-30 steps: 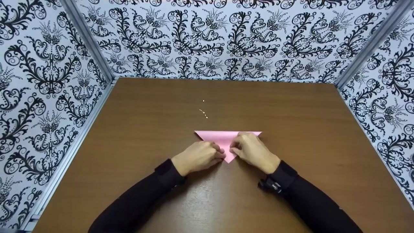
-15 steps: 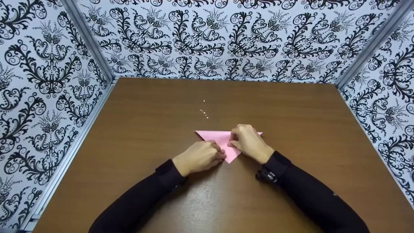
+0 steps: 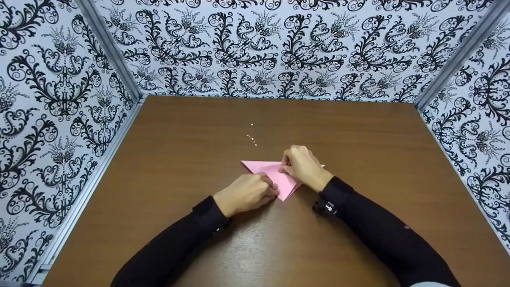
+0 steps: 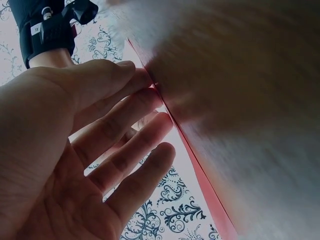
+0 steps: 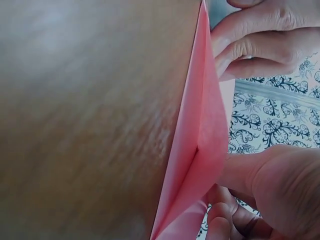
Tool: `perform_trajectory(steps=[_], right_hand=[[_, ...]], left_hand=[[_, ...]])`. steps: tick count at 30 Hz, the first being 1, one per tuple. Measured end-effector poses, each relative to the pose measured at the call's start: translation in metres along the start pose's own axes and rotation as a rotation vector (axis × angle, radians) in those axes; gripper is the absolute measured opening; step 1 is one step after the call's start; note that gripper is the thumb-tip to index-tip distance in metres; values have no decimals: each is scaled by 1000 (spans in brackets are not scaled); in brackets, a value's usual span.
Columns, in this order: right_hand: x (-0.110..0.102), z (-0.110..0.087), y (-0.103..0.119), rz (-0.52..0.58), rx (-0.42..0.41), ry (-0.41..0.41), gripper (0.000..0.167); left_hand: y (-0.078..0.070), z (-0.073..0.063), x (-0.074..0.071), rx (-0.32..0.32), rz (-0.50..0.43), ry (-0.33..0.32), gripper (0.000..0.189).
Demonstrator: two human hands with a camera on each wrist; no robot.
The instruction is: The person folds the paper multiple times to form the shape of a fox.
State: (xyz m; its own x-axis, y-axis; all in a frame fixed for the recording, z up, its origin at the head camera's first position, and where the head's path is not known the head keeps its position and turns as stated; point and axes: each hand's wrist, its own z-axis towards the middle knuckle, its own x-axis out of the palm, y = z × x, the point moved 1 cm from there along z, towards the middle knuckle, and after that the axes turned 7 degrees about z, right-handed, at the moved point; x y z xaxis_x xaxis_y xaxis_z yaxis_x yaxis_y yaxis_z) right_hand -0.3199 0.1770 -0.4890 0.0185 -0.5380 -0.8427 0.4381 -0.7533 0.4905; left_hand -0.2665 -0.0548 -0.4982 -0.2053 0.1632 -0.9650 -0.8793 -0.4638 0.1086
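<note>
A sheet of pink paper (image 3: pixel 277 177) lies on the table, folded into a triangle with one point toward the person. My left hand (image 3: pixel 248 193) rests at its left side, fingertips on the paper near the front point. In the left wrist view the left fingers (image 4: pixel 140 135) are loosely extended against the sheet. My right hand (image 3: pixel 305 167) is at the far folded edge, its curled fingers and thumb pinching the paper. The right wrist view shows the layers of the pink paper (image 5: pixel 210 115) standing apart, the upper one bulging under the right thumb (image 5: pixel 240 167).
The brown wooden table (image 3: pixel 179 135) reaches to a back wall (image 3: pixel 247 48) with black scroll patterns. Small bright specks (image 3: pixel 252 138) show on the tabletop behind the paper. Metal frame posts (image 3: pixel 115 52) stand at the corners.
My right hand has slid away from the front point to the far edge of the paper, and the layers on the right have parted. The left hand stays in place.
</note>
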Motion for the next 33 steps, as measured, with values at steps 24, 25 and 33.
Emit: perform_trajectory(steps=[24,25,33], right_hand=[[-11,-8,2,-93,-114,75,21],[-10,-8,2,-85,-113,71,20],[-8,-7,6,-61,-100,56,23]], left_hand=[[1,2,2,9,8,32,14],[1,2,2,8,11,34,14],[2,2,3,-16,-33,42,14]])
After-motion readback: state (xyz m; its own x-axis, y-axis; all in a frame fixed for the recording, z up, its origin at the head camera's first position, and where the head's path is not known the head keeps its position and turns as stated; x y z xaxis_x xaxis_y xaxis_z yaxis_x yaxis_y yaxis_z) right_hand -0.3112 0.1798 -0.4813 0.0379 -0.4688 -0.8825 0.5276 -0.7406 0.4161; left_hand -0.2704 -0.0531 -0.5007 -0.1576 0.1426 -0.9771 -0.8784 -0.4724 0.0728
